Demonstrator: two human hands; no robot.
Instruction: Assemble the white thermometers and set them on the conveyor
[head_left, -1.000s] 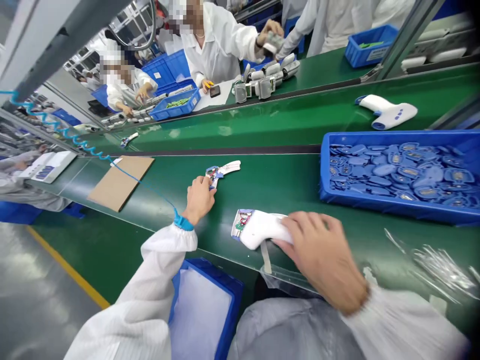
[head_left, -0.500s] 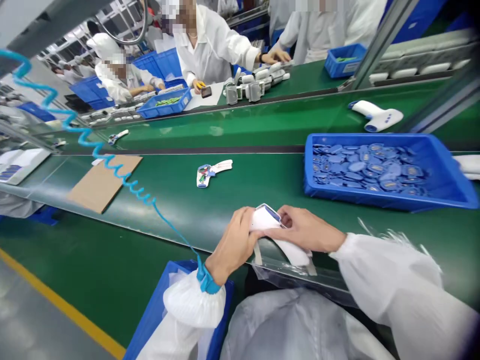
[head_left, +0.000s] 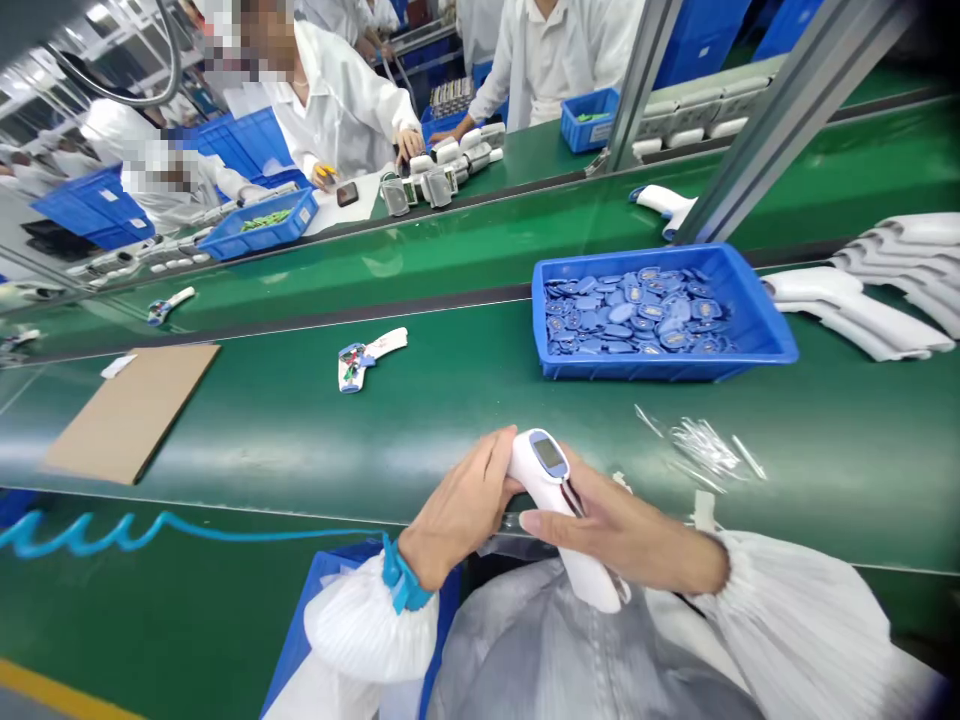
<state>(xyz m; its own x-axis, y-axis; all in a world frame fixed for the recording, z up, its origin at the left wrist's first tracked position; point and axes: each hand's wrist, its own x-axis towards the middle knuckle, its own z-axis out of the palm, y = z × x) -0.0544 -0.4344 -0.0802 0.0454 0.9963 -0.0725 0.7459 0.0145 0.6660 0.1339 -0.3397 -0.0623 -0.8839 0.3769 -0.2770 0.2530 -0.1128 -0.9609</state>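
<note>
Between my hands is a white infrared thermometer (head_left: 534,462) with a blue-framed display facing up and its handle slanting down toward my lap. My left hand (head_left: 465,490) is closed around its head end from the left. Gripping it from the right, my right hand (head_left: 619,515) has its thumb across the handle, where dark and reddish wires show in a gap along the side. A blue wrist strap (head_left: 405,575) circles my left wrist. Ahead on the green bench lies an open thermometer half (head_left: 369,358) with its circuitry exposed.
A blue bin (head_left: 757,345) of small blue oval parts stands ahead right, white thermometer shells (head_left: 825,290) beside it. Thin clear pieces (head_left: 709,448) lie nearer. A cardboard sheet (head_left: 127,410) is at left. Co-workers (head_left: 352,85) sit across the green conveyor (head_left: 420,255).
The thermometer has turned in my hands, so its display now faces up and its handle points toward me. My view has shifted to the right, and the coiled blue cord hangs lower.
</note>
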